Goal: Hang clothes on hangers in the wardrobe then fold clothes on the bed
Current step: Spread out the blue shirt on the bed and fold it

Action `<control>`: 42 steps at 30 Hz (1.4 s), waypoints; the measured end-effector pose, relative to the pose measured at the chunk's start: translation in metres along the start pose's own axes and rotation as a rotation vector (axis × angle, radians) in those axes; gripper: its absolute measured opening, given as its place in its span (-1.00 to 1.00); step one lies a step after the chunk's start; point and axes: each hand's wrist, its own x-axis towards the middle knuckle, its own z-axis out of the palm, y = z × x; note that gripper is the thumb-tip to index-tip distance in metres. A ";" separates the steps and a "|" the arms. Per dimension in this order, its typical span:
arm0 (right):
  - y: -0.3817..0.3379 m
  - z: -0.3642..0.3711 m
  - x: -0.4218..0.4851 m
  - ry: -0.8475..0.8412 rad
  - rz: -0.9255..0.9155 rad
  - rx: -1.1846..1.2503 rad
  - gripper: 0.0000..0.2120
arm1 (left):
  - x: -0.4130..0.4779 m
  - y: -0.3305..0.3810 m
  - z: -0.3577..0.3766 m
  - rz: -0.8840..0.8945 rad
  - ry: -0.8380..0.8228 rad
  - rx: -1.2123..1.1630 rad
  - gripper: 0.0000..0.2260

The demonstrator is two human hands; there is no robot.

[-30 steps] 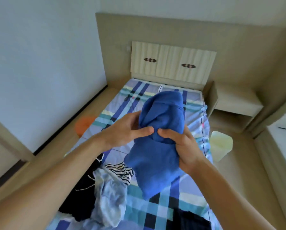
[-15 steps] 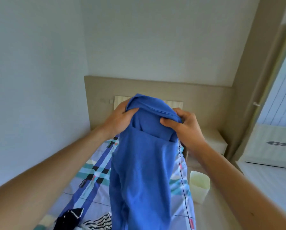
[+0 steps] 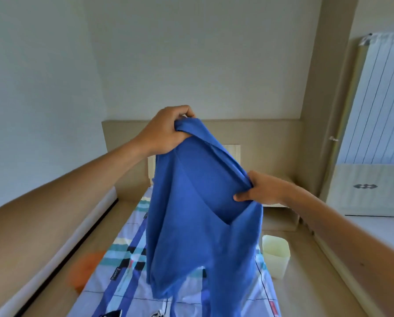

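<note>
Garments (image 3: 113,314) of dark and striped cloth lie at the nearest edge of the view, on a bed (image 3: 127,271) spread with a checked blue, teal and white sheet. Above them hangs a plain blue soft-knit garment (image 3: 198,213), held up in the air over the bed; its lower part runs out of view. Left hand (image 3: 166,131) grips a bunched top edge, the fingers (image 3: 180,110) curled tight round the cloth; right hand (image 3: 262,191), lower and to the right, pinches another edge between thumb and curled fingers, with the cloth drawn between the two.

Judged from its drape, the cloth is light, limp and not slippery; it will sag wherever unsupported. Hold is therefore best taken at the shoulder seams or along a firm hem, one hand to each side, before it is laid flat for folding.

To the right of the bed a pale yellow plastic bin (image 3: 276,255) stands on the beige floor (image 3: 305,282); to the left lies a blurred orange object (image 3: 86,268). Beyond are a beige headboard panel (image 3: 260,143) and a low bedside unit (image 3: 280,211); a white ribbed panel (image 3: 379,99) stands at far right; plain pale walls (image 3: 191,53) close the room.
</note>
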 end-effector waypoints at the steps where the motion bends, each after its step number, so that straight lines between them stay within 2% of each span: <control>1: 0.005 0.002 0.004 0.041 0.019 -0.007 -0.82 | -0.001 -0.006 -0.005 -0.014 -0.015 0.025 -0.83; 4: 0.016 0.001 0.008 0.174 0.070 -0.104 -0.93 | -0.008 -0.025 -0.017 -0.101 -0.006 0.072 -0.85; 5: 0.018 0.001 0.008 0.211 0.097 -0.127 -0.87 | -0.010 -0.032 -0.021 -0.154 0.013 0.072 -0.90; 8: 0.026 -0.001 0.010 0.294 0.184 -0.110 -0.76 | -0.019 -0.054 -0.027 -0.293 0.032 0.051 -0.75; 10: 0.030 -0.005 0.013 0.335 0.220 -0.019 -0.83 | -0.026 -0.068 -0.030 -0.364 0.012 0.031 -0.77; 13: 0.022 -0.011 0.015 0.336 0.248 0.303 -0.87 | -0.040 -0.087 -0.032 -0.444 -0.010 -0.064 -0.78; 15: 0.017 -0.014 0.013 0.329 0.227 0.450 -0.86 | -0.052 -0.094 -0.033 -0.442 -0.008 -0.137 -0.82; 17: 0.016 -0.018 0.009 0.322 0.138 0.467 -0.83 | -0.063 -0.097 -0.035 -0.412 -0.006 -0.203 -0.95; 19: 0.018 -0.021 0.003 0.319 0.035 0.434 -0.73 | -0.073 -0.098 -0.038 -0.382 -0.037 -0.255 -0.88; 21: 0.021 -0.027 -0.005 0.261 -0.043 0.338 -0.66 | -0.082 -0.102 -0.042 -0.358 -0.108 -0.247 -0.79; 23: 0.024 -0.035 -0.015 0.125 -0.108 0.234 -0.79 | -0.090 -0.107 -0.047 -0.336 -0.185 -0.161 -0.59; 25: 0.030 -0.040 -0.022 0.010 -0.136 0.144 -0.85 | -0.099 -0.113 -0.048 -0.330 -0.260 -0.075 -0.54; 28: 0.045 -0.033 -0.027 -0.044 -0.154 0.067 -0.94 | -0.113 -0.118 -0.040 -0.333 -0.374 -0.013 -0.56; 30: 0.054 -0.020 -0.032 -0.078 -0.138 0.077 -0.89 | -0.126 -0.119 -0.030 -0.329 -0.443 0.007 -0.61; 32: 0.057 -0.004 -0.043 -0.150 -0.112 0.137 -0.82 | -0.142 -0.119 -0.018 -0.328 -0.519 -0.027 -0.79; 33: 0.057 0.002 -0.048 -0.199 -0.100 0.169 -0.83 | -0.149 -0.119 -0.013 -0.335 -0.561 -0.050 -0.81; 36: 0.068 0.027 -0.070 -0.355 -0.035 0.247 -0.85 | -0.183 -0.116 0.005 -0.348 -0.674 -0.121 -0.61; 39: 0.086 0.053 -0.086 -0.508 0.023 0.274 -0.89 | -0.222 -0.112 0.026 -0.394 -0.853 -0.261 -0.85; 42: 0.106 0.084 -0.092 -0.619 0.092 0.366 -0.81 | -0.256 -0.113 0.056 -0.419 -0.962 -0.253 -0.84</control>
